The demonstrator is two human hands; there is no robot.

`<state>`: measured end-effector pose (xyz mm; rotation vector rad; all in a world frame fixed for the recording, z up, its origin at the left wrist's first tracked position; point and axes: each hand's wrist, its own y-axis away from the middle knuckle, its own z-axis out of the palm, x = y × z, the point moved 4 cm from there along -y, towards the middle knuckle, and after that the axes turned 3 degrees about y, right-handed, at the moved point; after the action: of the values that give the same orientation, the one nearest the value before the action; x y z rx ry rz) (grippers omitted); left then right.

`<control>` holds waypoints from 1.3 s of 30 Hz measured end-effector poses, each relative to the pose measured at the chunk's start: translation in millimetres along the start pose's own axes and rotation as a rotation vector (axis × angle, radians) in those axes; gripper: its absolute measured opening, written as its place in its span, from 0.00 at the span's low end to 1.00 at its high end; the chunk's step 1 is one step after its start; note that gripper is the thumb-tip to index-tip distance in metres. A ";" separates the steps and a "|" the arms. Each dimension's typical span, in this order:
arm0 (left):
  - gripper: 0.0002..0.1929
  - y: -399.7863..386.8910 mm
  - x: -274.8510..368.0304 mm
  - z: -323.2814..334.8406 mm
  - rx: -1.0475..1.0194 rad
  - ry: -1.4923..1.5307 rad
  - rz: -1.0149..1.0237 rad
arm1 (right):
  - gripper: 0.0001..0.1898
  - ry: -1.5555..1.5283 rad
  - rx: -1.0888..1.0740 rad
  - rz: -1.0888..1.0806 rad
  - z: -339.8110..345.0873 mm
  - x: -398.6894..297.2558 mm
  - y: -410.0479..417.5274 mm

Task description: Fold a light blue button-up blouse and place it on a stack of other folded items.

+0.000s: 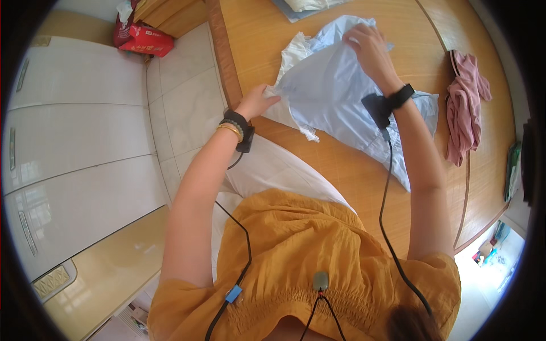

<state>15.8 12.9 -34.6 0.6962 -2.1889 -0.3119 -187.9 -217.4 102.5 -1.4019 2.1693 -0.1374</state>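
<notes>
A light blue cloth garment (330, 89) with white lace-edged parts lies partly raised on a wooden surface (341, 160). At its near left end, my left hand (258, 102) pinches the white edge between thumb and fingers. My right hand (369, 51) grips the blue fabric at the far side and lifts it, so the cloth stretches between both hands. Gathered folds of the garment spread under my right forearm. Each wrist carries a black strap with a small black device and a cable.
A crumpled pink garment (465, 108) lies to the right on the wooden surface. Folded pale fabric (313, 5) sits at the far edge. White drawers (81, 115) stand on the left across a tiled floor (187, 72), with a red bag (149, 40) beyond.
</notes>
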 end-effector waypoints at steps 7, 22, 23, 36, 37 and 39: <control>0.28 -2.5 18.6 13.8 0.150 -0.216 -0.136 | 0.12 0.065 0.248 -0.043 19.8 -13.7 4.4; 0.15 22.7 42.6 -3.4 0.432 -0.277 0.124 | 0.27 -0.215 -0.528 -0.231 92.5 -59.7 145.9; 0.15 28.4 49.1 -2.7 0.437 -0.277 0.125 | 0.27 -0.213 -0.525 -0.235 89.2 -57.2 134.4; 0.28 23.6 58.1 55.4 0.053 -0.279 0.458 | 0.22 -0.047 -0.440 -0.110 91.1 69.4 -0.1; 0.28 18.6 55.4 54.8 0.057 -0.280 0.454 | 0.22 -0.049 -0.440 -0.115 89.1 68.5 -2.9; 0.35 4.5 44.8 54.1 0.046 -0.203 0.303 | 0.21 -0.295 -0.469 0.243 80.6 78.0 -5.4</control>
<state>-50.7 -9.6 -39.8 0.3608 -2.4604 -0.1808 -167.5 -271.3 6.1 -1.2756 2.1737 0.6653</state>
